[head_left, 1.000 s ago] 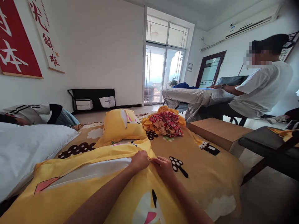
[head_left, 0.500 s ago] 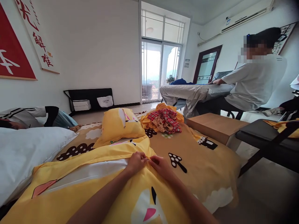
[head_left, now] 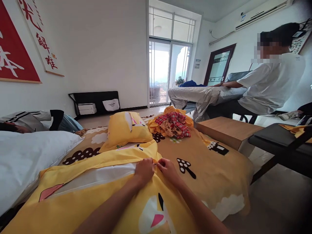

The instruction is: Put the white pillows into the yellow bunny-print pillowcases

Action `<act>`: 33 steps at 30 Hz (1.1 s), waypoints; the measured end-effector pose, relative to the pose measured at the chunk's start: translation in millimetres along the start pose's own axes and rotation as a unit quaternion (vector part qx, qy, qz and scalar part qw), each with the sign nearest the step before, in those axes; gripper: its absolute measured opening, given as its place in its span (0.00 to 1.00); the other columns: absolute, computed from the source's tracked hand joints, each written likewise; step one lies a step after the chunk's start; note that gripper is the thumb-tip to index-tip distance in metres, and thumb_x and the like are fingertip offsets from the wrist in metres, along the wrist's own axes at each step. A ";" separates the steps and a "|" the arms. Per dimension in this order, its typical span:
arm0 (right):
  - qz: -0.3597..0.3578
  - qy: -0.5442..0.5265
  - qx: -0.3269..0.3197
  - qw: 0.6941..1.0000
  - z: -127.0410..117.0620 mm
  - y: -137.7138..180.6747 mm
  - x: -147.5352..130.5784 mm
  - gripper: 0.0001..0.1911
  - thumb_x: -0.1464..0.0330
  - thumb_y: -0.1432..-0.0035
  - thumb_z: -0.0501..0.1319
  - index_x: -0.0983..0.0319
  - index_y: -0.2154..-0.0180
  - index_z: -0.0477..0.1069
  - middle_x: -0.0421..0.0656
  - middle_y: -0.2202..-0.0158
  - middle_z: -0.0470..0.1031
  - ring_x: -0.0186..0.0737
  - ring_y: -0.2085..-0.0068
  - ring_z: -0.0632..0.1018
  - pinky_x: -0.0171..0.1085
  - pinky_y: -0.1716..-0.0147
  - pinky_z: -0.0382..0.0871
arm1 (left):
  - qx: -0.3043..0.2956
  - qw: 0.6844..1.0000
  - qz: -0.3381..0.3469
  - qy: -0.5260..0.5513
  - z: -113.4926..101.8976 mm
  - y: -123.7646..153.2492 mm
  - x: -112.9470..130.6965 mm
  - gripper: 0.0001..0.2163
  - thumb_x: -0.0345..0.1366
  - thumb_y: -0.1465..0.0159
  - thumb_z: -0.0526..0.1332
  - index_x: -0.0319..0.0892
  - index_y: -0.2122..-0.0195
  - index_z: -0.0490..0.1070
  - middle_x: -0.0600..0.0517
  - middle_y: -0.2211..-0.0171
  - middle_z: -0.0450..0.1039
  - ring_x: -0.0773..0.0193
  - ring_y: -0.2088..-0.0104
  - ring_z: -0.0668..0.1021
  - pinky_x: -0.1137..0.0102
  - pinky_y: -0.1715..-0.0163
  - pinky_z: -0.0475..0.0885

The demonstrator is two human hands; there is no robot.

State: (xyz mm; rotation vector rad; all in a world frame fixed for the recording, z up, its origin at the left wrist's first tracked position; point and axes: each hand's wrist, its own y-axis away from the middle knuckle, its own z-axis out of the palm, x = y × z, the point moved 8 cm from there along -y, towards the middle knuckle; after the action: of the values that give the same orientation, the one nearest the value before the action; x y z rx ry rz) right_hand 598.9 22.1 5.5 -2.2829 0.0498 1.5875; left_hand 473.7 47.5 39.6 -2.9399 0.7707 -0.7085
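Observation:
A yellow pillowcase (head_left: 92,198) with a printed cartoon animal lies in front of me, its long opening showing the white pillow (head_left: 107,173) inside. At the right end of that opening, my left hand (head_left: 145,169) is closed on the pillowcase's edge. Just beside it, my right hand (head_left: 167,168) pinches the same edge between thumb and fingers. Whether a zipper pull sits between the fingertips is too small to tell. Behind the hands rests a smaller yellow pillow (head_left: 129,130) with a matching print.
A brown patterned blanket (head_left: 207,175) lies underneath. Bunched yellow and red plaid cloth (head_left: 174,123) sits beyond, a white pillow (head_left: 36,152) at left. A cardboard box (head_left: 229,128) and black chair (head_left: 280,139) stand right. One person (head_left: 275,78) sits at a covered table; another (head_left: 41,120) is at left.
Both hands stay at the same corner of the pillowcase with only small finger shifts. The whole view has tilted slightly, moving the room a little to the right.

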 end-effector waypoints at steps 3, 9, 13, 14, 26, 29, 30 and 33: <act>-0.012 -0.009 -0.014 1.000 -1.9 -0.2 -7.1 0.13 0.59 0.51 0.59 0.62 0.76 0.69 0.38 0.78 0.69 0.35 0.74 0.66 0.33 0.74 0.58 | 0.015 0.999 0.010 0.033 -4.5 -0.8 3.7 0.09 0.34 0.36 0.54 0.39 0.67 0.73 0.45 0.65 0.77 0.58 0.63 0.77 0.69 0.65 0.65; -0.041 -0.017 -0.019 0.999 -3.4 6.8 -23.4 0.17 0.55 0.45 0.56 0.62 0.73 0.69 0.39 0.73 0.69 0.36 0.70 0.67 0.34 0.70 0.60 | 0.020 0.992 0.019 0.123 -13.2 -0.5 4.4 0.10 0.34 0.36 0.54 0.40 0.71 0.72 0.51 0.72 0.75 0.65 0.70 0.74 0.73 0.70 0.63; -0.093 0.019 -0.017 0.995 -8.5 16.2 -44.9 0.15 0.57 0.41 0.55 0.61 0.72 0.67 0.39 0.75 0.68 0.35 0.72 0.66 0.34 0.72 0.59 | 0.016 0.985 0.045 0.163 -23.2 9.5 8.2 0.10 0.35 0.37 0.55 0.41 0.73 0.71 0.53 0.74 0.74 0.66 0.71 0.72 0.74 0.71 0.62; -0.107 0.028 -0.012 0.994 -10.6 18.8 -50.6 0.14 0.58 0.40 0.54 0.61 0.72 0.67 0.39 0.74 0.67 0.35 0.72 0.66 0.34 0.72 0.59 | 0.018 0.983 0.054 0.174 -26.2 12.6 9.9 0.10 0.35 0.36 0.55 0.41 0.73 0.71 0.54 0.73 0.74 0.66 0.71 0.72 0.74 0.71 0.62; -0.172 0.025 0.055 0.983 -15.1 46.6 -73.7 0.10 0.63 0.35 0.52 0.60 0.67 0.66 0.40 0.71 0.67 0.35 0.69 0.68 0.35 0.69 0.61 | 0.134 0.949 0.181 0.219 -41.6 53.2 19.2 0.08 0.34 0.33 0.53 0.42 0.68 0.69 0.53 0.69 0.73 0.67 0.67 0.74 0.74 0.64 0.67; -0.162 0.007 0.056 0.985 -14.3 49.1 -74.3 0.10 0.63 0.35 0.51 0.60 0.66 0.66 0.40 0.71 0.67 0.35 0.68 0.68 0.35 0.68 0.62 | 0.161 0.945 0.191 0.211 -42.2 57.3 17.6 0.08 0.34 0.33 0.54 0.43 0.68 0.69 0.53 0.70 0.73 0.67 0.68 0.74 0.74 0.65 0.68; -0.163 0.002 0.055 0.985 -14.1 49.2 -74.7 0.10 0.63 0.34 0.51 0.60 0.66 0.66 0.40 0.71 0.67 0.35 0.68 0.68 0.35 0.68 0.62 | 0.163 0.945 0.190 0.212 -42.1 57.4 17.1 0.08 0.34 0.33 0.54 0.43 0.68 0.69 0.53 0.70 0.73 0.67 0.68 0.74 0.74 0.65 0.68; -0.167 0.004 0.048 0.985 -12.2 47.4 -74.5 0.10 0.63 0.35 0.52 0.60 0.66 0.66 0.40 0.71 0.66 0.35 0.69 0.67 0.35 0.68 0.62 | 0.160 0.944 0.176 0.229 -41.9 55.6 15.2 0.08 0.35 0.33 0.54 0.43 0.67 0.69 0.52 0.69 0.74 0.66 0.68 0.75 0.73 0.65 0.69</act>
State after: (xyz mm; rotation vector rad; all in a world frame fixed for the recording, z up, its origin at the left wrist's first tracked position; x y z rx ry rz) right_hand 571.5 -38.9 64.6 -2.0922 -0.2372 1.3719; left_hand 441.7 -4.6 76.2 -2.2826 1.0528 -1.3489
